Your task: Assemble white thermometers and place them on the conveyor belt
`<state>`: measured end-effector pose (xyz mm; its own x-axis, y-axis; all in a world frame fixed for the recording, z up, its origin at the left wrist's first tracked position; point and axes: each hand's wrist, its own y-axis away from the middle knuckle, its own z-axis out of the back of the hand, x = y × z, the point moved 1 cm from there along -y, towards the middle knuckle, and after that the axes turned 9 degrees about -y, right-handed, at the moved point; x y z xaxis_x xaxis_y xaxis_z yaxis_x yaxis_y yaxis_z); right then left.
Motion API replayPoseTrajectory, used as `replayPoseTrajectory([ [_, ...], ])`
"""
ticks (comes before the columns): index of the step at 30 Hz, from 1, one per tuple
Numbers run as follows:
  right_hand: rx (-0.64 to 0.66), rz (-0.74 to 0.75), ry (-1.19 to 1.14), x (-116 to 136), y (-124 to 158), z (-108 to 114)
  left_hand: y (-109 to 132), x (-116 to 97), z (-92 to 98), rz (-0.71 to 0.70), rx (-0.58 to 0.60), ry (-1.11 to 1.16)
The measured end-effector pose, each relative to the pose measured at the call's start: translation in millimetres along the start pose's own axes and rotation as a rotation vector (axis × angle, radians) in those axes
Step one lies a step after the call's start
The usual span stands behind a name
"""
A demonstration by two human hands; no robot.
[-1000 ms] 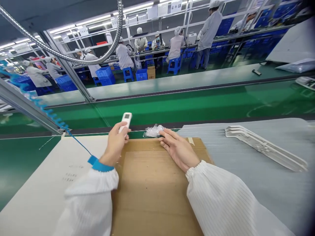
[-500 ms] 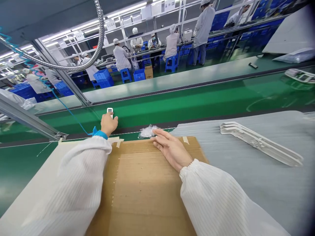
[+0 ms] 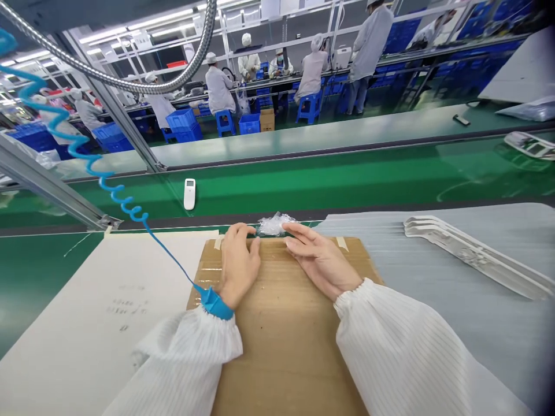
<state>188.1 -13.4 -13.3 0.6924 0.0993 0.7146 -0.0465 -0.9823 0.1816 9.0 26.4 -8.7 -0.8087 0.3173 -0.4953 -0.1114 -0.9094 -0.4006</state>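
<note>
The left hand (image 3: 237, 263) is being rested palm-down on the far edge of the cardboard (image 3: 281, 346). Its grip is being kept open and empty, with the fingers bent slightly over that edge. The right hand (image 3: 318, 263) is being laid flat at the left hand's 3 o'clock, its grip likewise being held open around nothing.

The bag (image 3: 274, 224), small, clear and crumpled, is lying just past the cardboard's far edge, at 12 o'clock between the two sets of fingertips. It is being touched on its 3 o'clock side by the right forefinger. The left fingertips are being kept just beside it at its 9 o'clock; whether they are touching it cannot be told.

A blue strap (image 3: 215, 302) is being worn on the left wrist, and its coiled cord (image 3: 87, 162) is being led off toward 10 o'clock. A white remote (image 3: 189, 193) is lying on the green belt (image 3: 347, 179), at 11 o'clock from the left hand and well apart from it. White plastic parts (image 3: 472, 254) are being carried on grey foam (image 3: 455, 323) at 3 o'clock on the bench (image 3: 26, 277).
</note>
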Motion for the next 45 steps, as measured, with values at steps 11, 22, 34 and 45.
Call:
replayPoseTrajectory([
  [11, -0.064, -0.002, 0.110, 4.2, 2.5, -1.9, 0.1, 2.3, -8.8, 0.073, -0.079, 0.060],
  [22, -0.076, 0.001, 0.104, 1.7, 1.4, 0.2, -1.6, 4.5, -7.0, 0.152, -0.131, 0.048],
  [34, -0.024, -0.009, 0.096, 2.3, 2.2, 4.3, -1.4, 6.5, -7.2, 0.153, -0.133, 0.043],
  [45, -0.042, -0.037, 0.093, 5.6, 4.9, -2.3, -1.0, 4.8, -5.6, 0.156, -0.118, 0.039],
])
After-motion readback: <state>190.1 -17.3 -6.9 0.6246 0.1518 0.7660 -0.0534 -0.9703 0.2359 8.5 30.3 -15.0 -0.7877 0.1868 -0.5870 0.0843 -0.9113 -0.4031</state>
